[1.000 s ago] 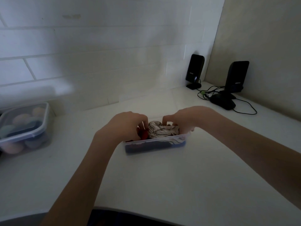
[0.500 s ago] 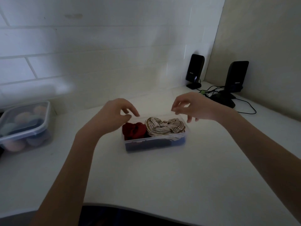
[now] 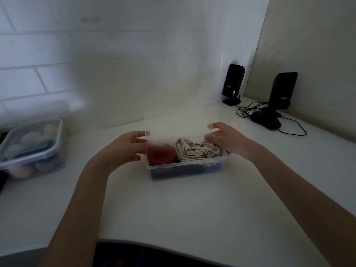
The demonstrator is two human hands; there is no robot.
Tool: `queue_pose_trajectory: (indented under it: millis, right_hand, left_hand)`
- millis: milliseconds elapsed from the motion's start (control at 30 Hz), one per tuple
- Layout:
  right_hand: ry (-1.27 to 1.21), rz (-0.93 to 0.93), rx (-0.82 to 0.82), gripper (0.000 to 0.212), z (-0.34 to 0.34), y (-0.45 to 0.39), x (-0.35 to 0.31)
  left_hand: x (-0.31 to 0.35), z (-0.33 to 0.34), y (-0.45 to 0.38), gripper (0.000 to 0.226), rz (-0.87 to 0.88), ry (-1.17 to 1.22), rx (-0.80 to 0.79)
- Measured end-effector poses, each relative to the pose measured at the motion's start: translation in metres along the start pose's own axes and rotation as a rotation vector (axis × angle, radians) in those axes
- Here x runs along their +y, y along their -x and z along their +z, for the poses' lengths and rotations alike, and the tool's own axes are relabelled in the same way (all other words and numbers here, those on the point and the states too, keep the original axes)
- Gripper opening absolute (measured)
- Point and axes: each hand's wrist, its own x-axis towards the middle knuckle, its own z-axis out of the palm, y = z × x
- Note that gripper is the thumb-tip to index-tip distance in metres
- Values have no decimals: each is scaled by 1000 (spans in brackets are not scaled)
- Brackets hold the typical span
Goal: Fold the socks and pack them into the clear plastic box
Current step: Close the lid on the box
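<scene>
At the middle of the white desk point(image 3: 173, 209), my left hand point(image 3: 123, 149) and right hand point(image 3: 227, 141) each pinch an end of a clear lid point(image 3: 176, 125), holding it tilted over the clear plastic box point(image 3: 185, 167), I judge so it can swing down evenly and close. Inside, a red sock bundle point(image 3: 161, 154) sits left and a striped sock bundle point(image 3: 196, 150) right, over darker socks. The box's long axis runs left to right across me, its opening facing up.
</scene>
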Motion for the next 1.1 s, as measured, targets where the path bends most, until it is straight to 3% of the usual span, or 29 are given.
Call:
queue_pose_trajectory:
  millis: [200, 367, 500, 700, 833, 933, 1000, 1100]
  right_hand:
    - [-58, -136, 124, 50, 3, -2, 3]
    - [-111, -318, 283, 20, 4, -3, 6]
    - [-229, -268, 186, 12, -7, 3, 8]
    - [-413, -151, 112, 25, -12, 13, 15]
    - [-419, -49, 24, 20, -1, 19, 16]
    - [-427, -83, -25, 16, 8, 23, 18]
    - [-415, -133, -46, 13, 12, 26, 23]
    - [-450, -151, -57, 31, 15, 30, 26]
  left_hand:
    - [0, 6, -4, 44, 81, 19, 84]
    - [-2, 10, -6, 39, 279, -10, 163]
    - [-6, 11, -6, 38, 358, 57, 188]
    - [-6, 11, -3, 45, 180, 198, 255]
    - [-4, 22, 3, 35, 150, 97, 163]
    - [-2, 27, 10, 12, 190, -34, 79]
    - [-5, 26, 14, 32, 195, -72, -18]
    - [-7, 27, 18, 49, 193, -66, -75]
